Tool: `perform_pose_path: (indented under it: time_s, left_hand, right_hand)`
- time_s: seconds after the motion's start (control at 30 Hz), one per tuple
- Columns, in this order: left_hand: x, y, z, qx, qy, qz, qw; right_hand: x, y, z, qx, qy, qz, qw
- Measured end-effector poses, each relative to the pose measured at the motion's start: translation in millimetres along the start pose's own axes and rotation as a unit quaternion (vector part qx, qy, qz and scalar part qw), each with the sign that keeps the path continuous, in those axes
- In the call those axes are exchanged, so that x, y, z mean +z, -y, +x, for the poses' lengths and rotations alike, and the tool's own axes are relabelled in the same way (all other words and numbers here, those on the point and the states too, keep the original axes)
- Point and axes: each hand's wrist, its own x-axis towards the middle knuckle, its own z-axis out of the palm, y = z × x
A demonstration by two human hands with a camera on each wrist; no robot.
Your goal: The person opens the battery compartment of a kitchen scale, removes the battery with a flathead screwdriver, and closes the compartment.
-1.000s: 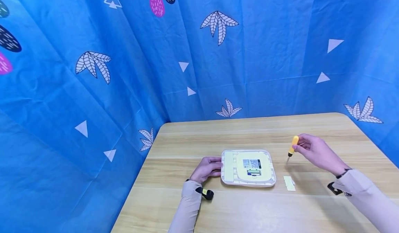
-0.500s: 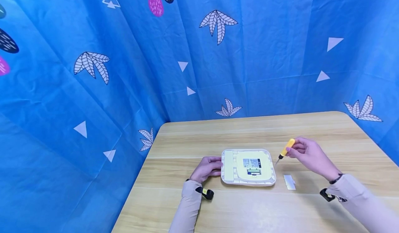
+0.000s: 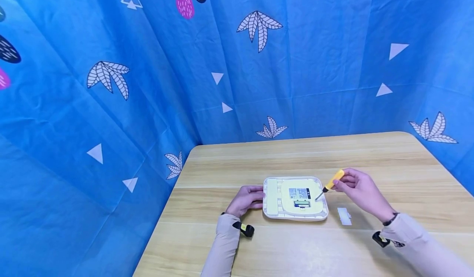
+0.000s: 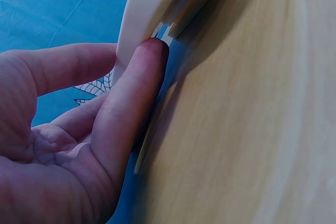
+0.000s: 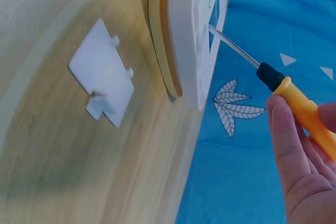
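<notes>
A flat white device [image 3: 275,211] with rounded corners lies with its underside up on the table; a label [image 3: 298,193] and an uncovered battery compartment with a green battery [image 3: 301,203] show on it. My left hand [image 3: 245,201] holds the device's left edge between thumb and fingers. In the right wrist view, my right hand [image 5: 304,156] grips a screwdriver [image 5: 302,106] by its yellow handle, the metal tip slanting down to the battery compartment's edge. From the head view, the right hand [image 3: 361,190] is right of the device, the tip overlapping its raised panel.
A small white battery cover [image 3: 345,216] with tabs lies on the table right of the device, below the right hand. The wooden table [image 3: 289,252] ends at the back against a blue patterned curtain [image 3: 314,63]. Each wrist wears a strapped camera.
My right hand has brought the screwdriver left and slightly down, from above the bare table to over the device, tilting it more. The left hand and the device stay in place.
</notes>
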Motion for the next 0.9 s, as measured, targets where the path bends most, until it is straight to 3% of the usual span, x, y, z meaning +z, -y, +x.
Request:
perform_pose_path:
  time_s: [0.53, 0.9]
  left_hand:
    - [-1.2, 1.8, 2.5, 0.000, 0.000, -0.002, 1.0000]
    - [0.4, 0.1, 1.4, 0.000, 0.000, -0.002, 1.0000]
  right_hand:
    - [15, 0, -5, 0.011, 0.000, 0.014, 1.000]
    - [25, 3, -9, -0.006, -0.019, -0.070, 0.997]
